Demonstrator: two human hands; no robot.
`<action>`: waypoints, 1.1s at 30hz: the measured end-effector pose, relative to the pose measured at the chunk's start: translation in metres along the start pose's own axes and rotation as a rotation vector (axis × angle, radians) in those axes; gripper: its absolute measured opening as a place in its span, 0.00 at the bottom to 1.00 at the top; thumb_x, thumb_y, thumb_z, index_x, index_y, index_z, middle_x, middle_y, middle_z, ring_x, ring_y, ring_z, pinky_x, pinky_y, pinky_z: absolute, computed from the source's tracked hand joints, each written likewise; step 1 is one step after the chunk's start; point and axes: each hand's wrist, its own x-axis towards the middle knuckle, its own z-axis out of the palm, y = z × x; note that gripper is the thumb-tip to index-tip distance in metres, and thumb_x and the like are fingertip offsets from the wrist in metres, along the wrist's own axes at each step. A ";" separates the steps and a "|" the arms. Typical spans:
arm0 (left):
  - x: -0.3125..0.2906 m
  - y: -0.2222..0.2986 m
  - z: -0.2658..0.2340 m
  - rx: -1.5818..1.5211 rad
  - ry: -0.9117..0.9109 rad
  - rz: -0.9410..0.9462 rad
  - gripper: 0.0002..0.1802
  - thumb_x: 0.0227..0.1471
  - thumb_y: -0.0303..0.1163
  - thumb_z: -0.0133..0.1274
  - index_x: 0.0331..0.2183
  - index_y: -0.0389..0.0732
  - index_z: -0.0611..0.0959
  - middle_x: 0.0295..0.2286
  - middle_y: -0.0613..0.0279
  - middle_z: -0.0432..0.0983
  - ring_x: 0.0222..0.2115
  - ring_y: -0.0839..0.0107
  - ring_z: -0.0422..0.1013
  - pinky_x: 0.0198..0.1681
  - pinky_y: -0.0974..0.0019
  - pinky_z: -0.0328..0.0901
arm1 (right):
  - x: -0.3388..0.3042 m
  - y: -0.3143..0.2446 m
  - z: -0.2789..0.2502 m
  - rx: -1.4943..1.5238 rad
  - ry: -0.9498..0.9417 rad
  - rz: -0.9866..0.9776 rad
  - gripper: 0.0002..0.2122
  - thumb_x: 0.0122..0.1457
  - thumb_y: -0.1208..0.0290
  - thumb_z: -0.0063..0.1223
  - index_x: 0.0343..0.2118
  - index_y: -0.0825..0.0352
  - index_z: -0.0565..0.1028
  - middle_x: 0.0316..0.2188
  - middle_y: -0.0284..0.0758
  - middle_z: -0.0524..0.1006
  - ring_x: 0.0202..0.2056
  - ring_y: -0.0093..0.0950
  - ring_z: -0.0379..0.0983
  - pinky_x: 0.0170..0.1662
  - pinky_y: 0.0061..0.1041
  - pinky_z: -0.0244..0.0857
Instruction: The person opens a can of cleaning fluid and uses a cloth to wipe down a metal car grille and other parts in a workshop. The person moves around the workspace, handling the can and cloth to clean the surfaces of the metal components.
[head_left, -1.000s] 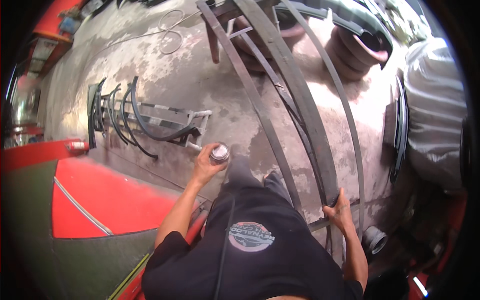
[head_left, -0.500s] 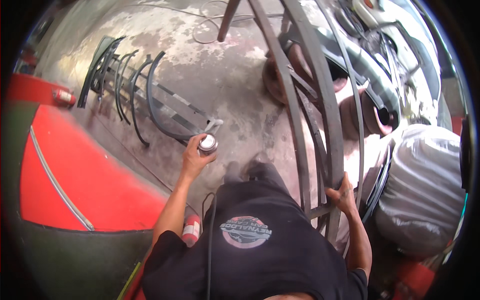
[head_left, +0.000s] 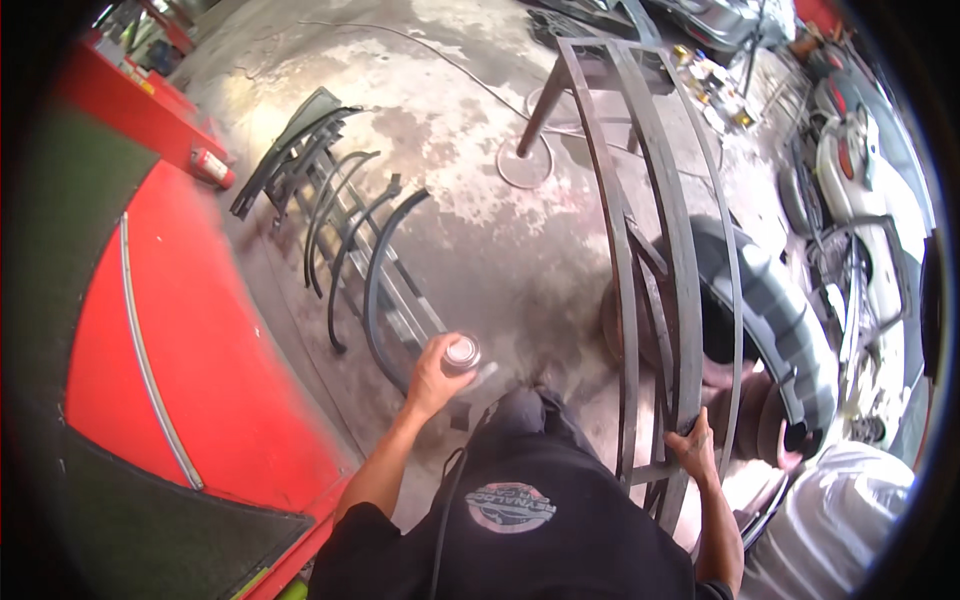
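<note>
In my left hand [head_left: 432, 380] I hold a small round container [head_left: 462, 353] with a pale, silvery top, my fingers curled around its side. Its lower part is hidden. My right hand [head_left: 694, 447] is closed around a dark bar of a long metal frame [head_left: 683, 290], the thumb on the near side. This frame stands on my right and stretches away from me, with several parallel rails and a cross end at its far side. Beyond my left hand, on the floor, a low rack [head_left: 400, 285] carries several curved black strips [head_left: 376, 280].
A red panel with a silver trim strip [head_left: 150, 340] lies along my left; a fire extinguisher [head_left: 212, 166] is beyond it. A hose [head_left: 430, 45] snakes over the stained floor. Right of the frame are a grey bumper [head_left: 775, 300], a plastic-covered bulk [head_left: 845, 525] and car parts [head_left: 850, 190].
The whole view has shifted, so the surroundings sit lower and further right, and the frame's far end now shows. Both hands keep their holds on the container and the metal frame.
</note>
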 end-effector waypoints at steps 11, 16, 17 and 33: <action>0.243 -0.029 -0.024 -0.035 0.138 0.000 0.35 0.39 0.27 0.73 0.51 0.40 0.78 0.48 0.52 0.77 0.50 0.53 0.75 0.53 0.56 0.70 | 0.252 -0.145 -0.007 -0.094 -0.089 -0.026 0.27 0.46 0.68 0.66 0.44 0.76 0.65 0.33 0.56 0.80 0.38 0.46 0.82 0.43 0.39 0.73; 0.395 -0.080 -0.059 -0.025 0.121 -0.024 0.35 0.39 0.28 0.73 0.51 0.42 0.78 0.47 0.53 0.77 0.50 0.54 0.75 0.53 0.57 0.70 | 0.373 -0.239 0.019 -0.087 -0.077 -0.044 0.24 0.45 0.68 0.65 0.40 0.75 0.64 0.29 0.54 0.79 0.31 0.46 0.80 0.39 0.40 0.72; 0.425 -0.085 -0.073 0.000 0.072 -0.008 0.35 0.40 0.29 0.73 0.51 0.42 0.78 0.47 0.53 0.77 0.50 0.54 0.75 0.53 0.57 0.70 | 0.393 -0.249 0.026 -0.122 -0.034 -0.116 0.24 0.46 0.68 0.65 0.40 0.75 0.65 0.29 0.55 0.79 0.31 0.47 0.80 0.39 0.40 0.73; 0.855 -0.223 -0.238 0.008 0.218 0.054 0.35 0.38 0.26 0.75 0.50 0.40 0.79 0.47 0.56 0.78 0.50 0.61 0.76 0.56 0.57 0.69 | 0.780 -0.579 0.108 -0.115 -0.203 -0.038 0.28 0.44 0.66 0.66 0.46 0.80 0.69 0.37 0.59 0.80 0.42 0.49 0.80 0.46 0.41 0.71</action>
